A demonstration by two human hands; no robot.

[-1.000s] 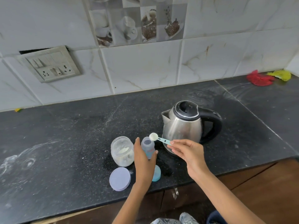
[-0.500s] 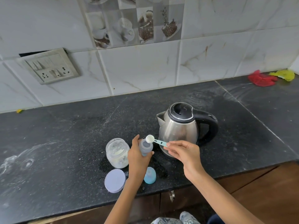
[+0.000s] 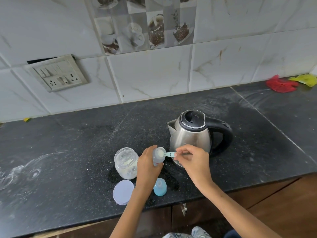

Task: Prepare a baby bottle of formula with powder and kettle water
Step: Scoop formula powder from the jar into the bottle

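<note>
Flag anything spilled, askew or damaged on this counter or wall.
White powdery dust streaks the black stone countertop, with a swirled smear at its left end. The grey switch plate on the tiled wall sits crooked, with a dark gap above it. Nothing else stands out.

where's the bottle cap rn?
In the head view the blue cap stands on the counter near its front edge, just right of the left hand's wrist, with the jar lid to its left.
</note>
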